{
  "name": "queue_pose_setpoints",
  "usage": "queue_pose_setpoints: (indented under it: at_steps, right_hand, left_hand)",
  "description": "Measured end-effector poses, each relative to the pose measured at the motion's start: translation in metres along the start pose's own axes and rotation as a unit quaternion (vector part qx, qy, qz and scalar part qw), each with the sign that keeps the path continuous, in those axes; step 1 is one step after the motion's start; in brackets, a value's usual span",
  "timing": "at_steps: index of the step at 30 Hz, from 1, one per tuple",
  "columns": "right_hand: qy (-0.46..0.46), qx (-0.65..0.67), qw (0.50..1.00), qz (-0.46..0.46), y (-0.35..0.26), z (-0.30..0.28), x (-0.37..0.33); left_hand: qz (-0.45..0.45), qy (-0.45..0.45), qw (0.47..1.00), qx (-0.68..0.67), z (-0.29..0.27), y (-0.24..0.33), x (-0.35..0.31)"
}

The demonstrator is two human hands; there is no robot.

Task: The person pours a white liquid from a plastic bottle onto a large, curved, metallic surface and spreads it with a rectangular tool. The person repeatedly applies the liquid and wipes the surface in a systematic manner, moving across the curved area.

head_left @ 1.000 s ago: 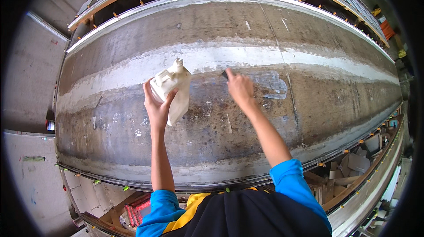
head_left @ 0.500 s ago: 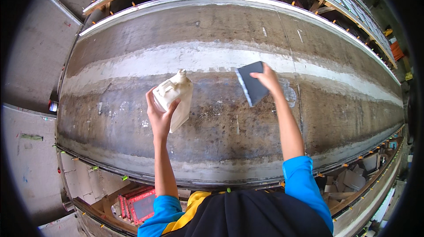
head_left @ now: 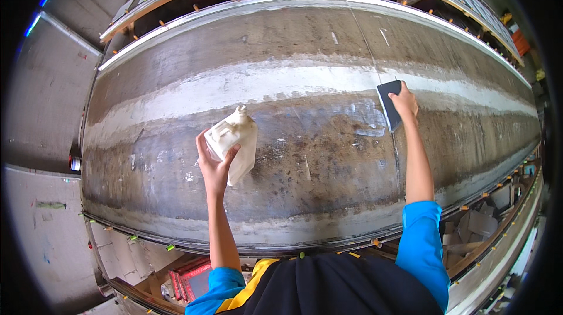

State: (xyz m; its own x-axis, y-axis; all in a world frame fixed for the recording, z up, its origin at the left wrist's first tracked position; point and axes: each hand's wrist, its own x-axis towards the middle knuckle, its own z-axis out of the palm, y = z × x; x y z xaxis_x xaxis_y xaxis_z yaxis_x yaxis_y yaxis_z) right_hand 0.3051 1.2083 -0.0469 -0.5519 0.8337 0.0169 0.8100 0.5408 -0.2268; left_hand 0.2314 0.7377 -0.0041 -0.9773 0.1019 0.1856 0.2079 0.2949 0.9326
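Note:
My left hand (head_left: 214, 165) grips a white plastic jug (head_left: 236, 142) by its handle, held up against a long grey concrete slab (head_left: 281, 51). My right hand (head_left: 404, 102) holds a dark flat sanding block (head_left: 389, 104) pressed on the slab at the right, beside a wet shiny patch (head_left: 358, 118). Both arms reach up from the lower edge in blue sleeves.
The slab has a pale band across its upper part and a brown stained band lower down. Metal edging with orange-tipped pins runs along its rims. Red crates (head_left: 190, 277) lie below left, rubble and blocks (head_left: 475, 227) below right. Grey wall panels stand at the left.
My right hand has swept to the right along the slab with the dark block. The left hand keeps the jug in about the same place.

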Motion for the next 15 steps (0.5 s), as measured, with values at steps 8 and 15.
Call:
queue_pose_setpoints:
  at_steps: [8, 15]
  right_hand:
    - [0.036, -0.067, 0.864, -0.498, -0.048, 0.048, -0.164]
    - [0.019, -0.088, 0.947, -0.308, -0.031, 0.003, -0.078]
  left_hand:
    - [0.004, -0.025, 0.998, -0.055, 0.030, 0.002, -0.001]
    - [-0.003, -0.076, 0.996, -0.046, 0.030, 0.016, -0.012]
